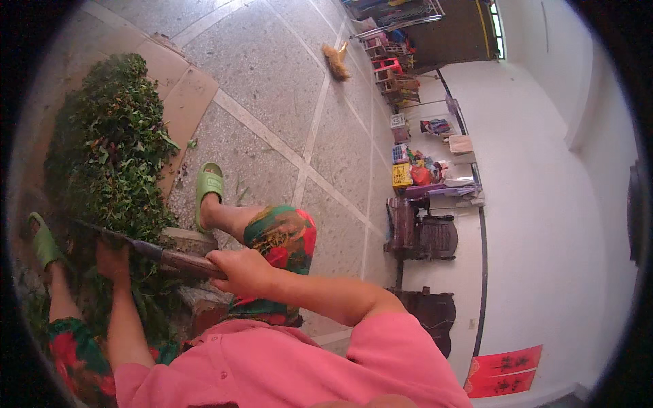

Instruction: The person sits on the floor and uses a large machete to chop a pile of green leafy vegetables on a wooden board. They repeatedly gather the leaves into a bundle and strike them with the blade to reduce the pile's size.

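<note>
My right hand [242, 273] grips the wooden handle of a long-bladed knife [186, 262]. Its dark blade points left, across a heap of chopped green leaves [125, 168] and just over my left hand [113, 260]. That left hand is low among uncut leafy stems [153, 290], its fingers partly hidden by the blade and the dim light, so its hold is unclear. A pale block [189, 239] stands under the knife, close to the handle. The heap rests on flattened cardboard [189, 102] on the floor.
My feet in green slippers [209, 186] flank the work. A straw hand broom [336, 62] lies on the speckled tile floor [260, 102]. Along the white wall stand stacked stools [393, 81], a yellow crate [402, 175] and dark wooden chairs [421, 229].
</note>
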`<act>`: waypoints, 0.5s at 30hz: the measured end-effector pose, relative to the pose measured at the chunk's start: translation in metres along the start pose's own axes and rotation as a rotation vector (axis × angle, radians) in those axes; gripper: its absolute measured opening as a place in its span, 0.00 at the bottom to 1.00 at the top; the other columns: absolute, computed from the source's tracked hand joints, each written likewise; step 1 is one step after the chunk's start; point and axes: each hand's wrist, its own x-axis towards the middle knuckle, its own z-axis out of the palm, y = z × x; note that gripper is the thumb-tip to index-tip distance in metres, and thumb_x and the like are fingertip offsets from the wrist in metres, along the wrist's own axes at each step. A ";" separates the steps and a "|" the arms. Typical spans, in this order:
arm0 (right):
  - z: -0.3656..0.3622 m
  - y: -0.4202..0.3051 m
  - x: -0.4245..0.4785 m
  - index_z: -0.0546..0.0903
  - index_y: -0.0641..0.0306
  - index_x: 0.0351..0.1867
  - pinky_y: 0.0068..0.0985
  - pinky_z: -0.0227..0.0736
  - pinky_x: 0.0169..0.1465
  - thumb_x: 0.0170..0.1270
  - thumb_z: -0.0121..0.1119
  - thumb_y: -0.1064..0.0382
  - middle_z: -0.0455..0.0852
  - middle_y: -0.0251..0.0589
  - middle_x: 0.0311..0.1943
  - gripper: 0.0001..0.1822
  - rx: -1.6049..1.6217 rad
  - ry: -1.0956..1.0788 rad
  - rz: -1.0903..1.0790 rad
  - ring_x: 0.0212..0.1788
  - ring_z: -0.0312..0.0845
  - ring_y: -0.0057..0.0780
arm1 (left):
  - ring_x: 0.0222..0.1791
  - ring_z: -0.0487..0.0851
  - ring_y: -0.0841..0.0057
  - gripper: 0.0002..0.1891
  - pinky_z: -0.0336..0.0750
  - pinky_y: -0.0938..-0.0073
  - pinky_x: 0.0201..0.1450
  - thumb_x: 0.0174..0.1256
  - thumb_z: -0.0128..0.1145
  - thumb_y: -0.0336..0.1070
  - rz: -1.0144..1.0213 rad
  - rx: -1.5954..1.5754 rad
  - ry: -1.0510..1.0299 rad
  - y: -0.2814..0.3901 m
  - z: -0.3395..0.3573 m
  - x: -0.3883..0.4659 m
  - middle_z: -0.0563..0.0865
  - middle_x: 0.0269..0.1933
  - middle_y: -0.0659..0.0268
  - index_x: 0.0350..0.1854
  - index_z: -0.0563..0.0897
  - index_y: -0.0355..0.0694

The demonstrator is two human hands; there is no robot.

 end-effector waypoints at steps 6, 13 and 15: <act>0.049 0.061 0.027 0.74 0.53 0.47 0.40 0.73 0.41 0.48 0.63 0.54 0.82 0.49 0.36 0.23 -0.010 -0.121 0.114 0.40 0.78 0.48 | 0.52 0.77 0.56 0.42 0.72 0.58 0.52 0.41 0.70 0.45 -0.063 -0.186 0.129 -0.040 0.071 0.011 0.78 0.55 0.53 0.63 0.67 0.40; 0.074 0.069 0.030 0.73 0.55 0.49 0.42 0.71 0.44 0.49 0.64 0.54 0.82 0.50 0.37 0.24 -0.002 -0.136 0.242 0.42 0.77 0.49 | 0.51 0.77 0.52 0.40 0.72 0.56 0.50 0.47 0.64 0.48 -0.098 -0.282 -0.105 -0.037 0.051 0.007 0.79 0.53 0.51 0.65 0.63 0.44; 0.039 0.042 0.016 0.70 0.54 0.54 0.40 0.71 0.45 0.49 0.65 0.53 0.81 0.50 0.37 0.29 0.062 -0.096 0.118 0.42 0.77 0.50 | 0.50 0.77 0.50 0.38 0.73 0.55 0.48 0.49 0.62 0.50 -0.082 -0.310 -0.056 -0.036 0.043 0.021 0.79 0.52 0.51 0.64 0.63 0.46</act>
